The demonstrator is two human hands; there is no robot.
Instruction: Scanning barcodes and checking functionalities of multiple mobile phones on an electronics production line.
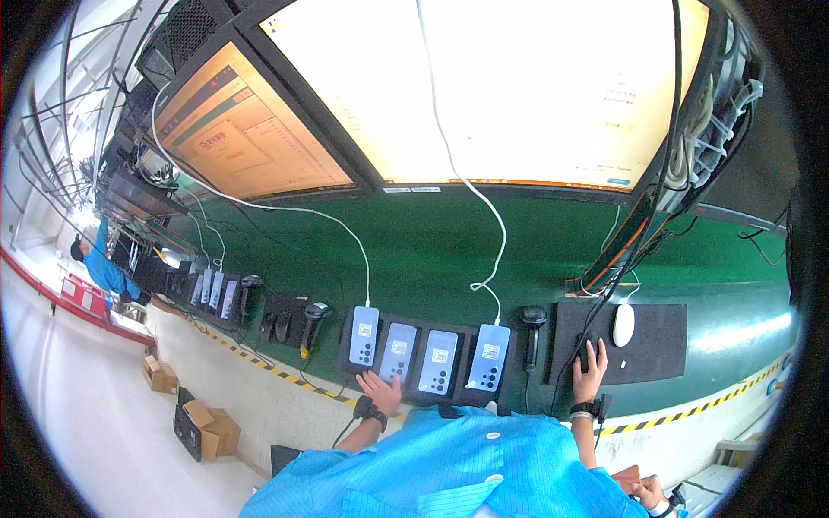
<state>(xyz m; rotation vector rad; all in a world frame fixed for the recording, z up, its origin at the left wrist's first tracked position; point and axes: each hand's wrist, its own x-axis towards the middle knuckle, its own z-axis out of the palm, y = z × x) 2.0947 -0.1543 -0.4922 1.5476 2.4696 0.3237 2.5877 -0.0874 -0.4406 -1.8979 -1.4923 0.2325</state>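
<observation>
Several light blue smartphones lie back-up in a row on a black mat (406, 321). White cables plug into the top ends of the leftmost phone (363, 335) and the rightmost phone (490, 356). My left hand (381, 393) has its fingers spread at the lower end of the second phone (397, 352); the fingertips reach its edge, though contact is unclear. Next to it is the third phone (439, 361). My right hand (590, 373) rests with fingers stretched on the left part of a black mouse pad (661, 332), beside a black cable. It is apart from the white mouse (623, 325).
Handheld scanners (533, 332) (314, 326) flank the phones. Two lit monitors (509, 95) (250, 129) stand behind. Another person's hand (648, 492) holds a brownish item at lower right; a person in blue (105, 263) is far left. Cardboard boxes (220, 432) sit on the floor.
</observation>
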